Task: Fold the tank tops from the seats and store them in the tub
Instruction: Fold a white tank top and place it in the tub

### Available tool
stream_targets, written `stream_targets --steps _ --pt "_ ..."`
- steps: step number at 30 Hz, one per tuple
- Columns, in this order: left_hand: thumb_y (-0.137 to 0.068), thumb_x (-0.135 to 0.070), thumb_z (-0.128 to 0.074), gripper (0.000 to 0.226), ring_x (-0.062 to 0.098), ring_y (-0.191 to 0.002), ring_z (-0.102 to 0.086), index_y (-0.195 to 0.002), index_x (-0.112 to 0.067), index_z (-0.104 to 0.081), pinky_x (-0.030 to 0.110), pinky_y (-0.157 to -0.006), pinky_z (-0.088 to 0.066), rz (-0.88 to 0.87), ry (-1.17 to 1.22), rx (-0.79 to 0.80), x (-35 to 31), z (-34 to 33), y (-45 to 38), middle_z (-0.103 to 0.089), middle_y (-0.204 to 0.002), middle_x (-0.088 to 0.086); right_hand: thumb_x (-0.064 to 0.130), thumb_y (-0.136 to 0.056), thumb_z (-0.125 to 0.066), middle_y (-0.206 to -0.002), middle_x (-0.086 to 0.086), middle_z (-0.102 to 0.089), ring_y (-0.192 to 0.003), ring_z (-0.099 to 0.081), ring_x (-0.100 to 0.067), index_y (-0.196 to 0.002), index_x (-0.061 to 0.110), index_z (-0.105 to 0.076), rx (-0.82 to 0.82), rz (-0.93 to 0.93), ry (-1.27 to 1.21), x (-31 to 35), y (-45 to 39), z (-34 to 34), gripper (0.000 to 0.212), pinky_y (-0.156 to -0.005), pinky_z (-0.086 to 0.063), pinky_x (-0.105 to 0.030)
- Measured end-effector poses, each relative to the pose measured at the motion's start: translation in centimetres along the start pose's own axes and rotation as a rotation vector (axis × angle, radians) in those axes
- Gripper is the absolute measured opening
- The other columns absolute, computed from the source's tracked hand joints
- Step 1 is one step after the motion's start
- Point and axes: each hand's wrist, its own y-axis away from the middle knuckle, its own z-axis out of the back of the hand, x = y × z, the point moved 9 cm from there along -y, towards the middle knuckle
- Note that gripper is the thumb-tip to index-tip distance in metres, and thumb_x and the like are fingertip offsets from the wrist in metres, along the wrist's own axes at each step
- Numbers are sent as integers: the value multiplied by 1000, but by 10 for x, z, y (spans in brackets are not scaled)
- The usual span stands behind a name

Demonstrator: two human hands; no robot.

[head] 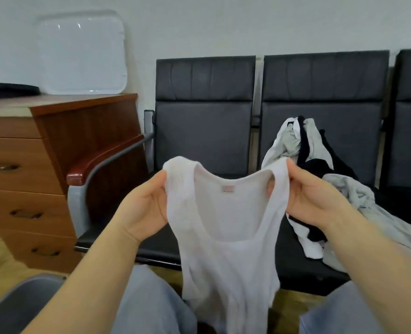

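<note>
A white tank top (226,249) hangs in the air between the two hands, front toward the camera, its neckline spread wide; the left hand (143,208) pinches the left strap, thumb over the cloth and the other fingers (161,186) curled behind it; the right hand (313,196) pinches the right strap the same way, its fingers (293,172) clamped on the fabric's edge. A small pink label shows inside the back of the neck, midway between both sets of fingers; the hem drops below them to the person's jeans-clad knees (149,307).

Just beyond the right fingers lies a loose pile of tank tops (320,169), white, grey and black, heaped on the middle dark seat (320,131) and trailing over its front edge; the seat (199,141) beyond the left fingers carries nothing visible. Left of the left fingers, well apart, stands a wooden drawer cabinet (26,179) with a clear plastic lid (81,54) leaning against the wall on top of it. A tub is not identifiable in view.
</note>
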Motion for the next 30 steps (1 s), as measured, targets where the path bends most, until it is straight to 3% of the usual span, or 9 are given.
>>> stream_targets --steps 3,8,10,14,17,20,25,27,30 --pt "-78 -36 -73 40 23 -106 -67 -114 -19 -71 39 -85 -56 -112 -141 150 -44 -24 3 -70 -114 5 39 -51 -90 -69 -2 -67 -66 -67 -14 -68 13 -73 0 102 72 37 -5 -23 36 -64 -57 -27" --pt "-98 -18 -47 35 12 -105 -67 -133 -22 -55 28 -90 -54 -105 -687 -94 -84 -8 -8 -69 -117 -6 28 -92 -49 -97 -3 -71 -92 -68 -17 -105 12 -68 -114 161 329 65 -17 -26 29 -77 -59 -28" --pt "-99 -19 -48 35 6 -100 -67 -133 -26 -54 19 -83 -54 -58 -936 -147 -86 4 -10 -69 -113 -13 19 -98 -46 -99 -3 -73 -91 -69 -16 -113 9 -65 -149 141 415 61 -21 -17 26 -73 -58 -28" --pt "-99 -20 -51 35 10 -94 -63 -128 -40 -49 28 -91 -48 53 -1339 -150 -74 20 -13 -68 -105 -9 14 -95 -57 -95 11 -74 -96 -68 -7 -104 23 -70 -239 154 911 54 -28 0 18 -80 -49 -20" --pt "-98 -14 -52 54 13 -79 -68 -143 -36 -33 26 -76 -54 133 -1306 -170 -54 31 -24 -70 -102 -5 13 -95 -58 -74 22 -70 -70 -65 5 -104 31 -65 -172 130 1145 41 -39 -1 22 -67 -43 -11" --pt "-98 -8 -50 60 18 -74 -72 -148 -31 -27 26 -65 -57 174 -1091 -244 -30 46 -41 -68 -109 1 9 -95 -55 -57 9 -62 -51 -58 -4 -112 27 -53 -161 69 1233 22 -58 9 25 -55 -48 -16" --pt "-92 -11 -60 75 24 -116 -58 -152 -32 -19 41 -100 -48 167 -998 -438 25 81 -76 -55 -134 1 9 -94 -53 -103 -6 -65 -96 -66 -22 -144 36 -24 -182 28 1328 -28 -97 41 64 -85 -53 -36" --pt "-96 -14 -53 76 26 -129 -47 -154 -31 -6 33 -99 -42 181 -1009 -439 53 88 -86 -43 -145 -5 9 -94 -49 -116 3 -59 -104 -62 -18 -144 37 -21 -148 37 1322 -57 -109 55 64 -89 -53 -36" --pt "-100 -14 -46 60 23 -124 -49 -148 -31 -15 28 -89 -42 170 -1055 -369 91 97 -97 -44 -120 -14 13 -94 -53 -133 -2 -47 -112 -54 -18 -142 24 -21 -198 -21 1417 -101 -120 83 59 -91 -47 -31"
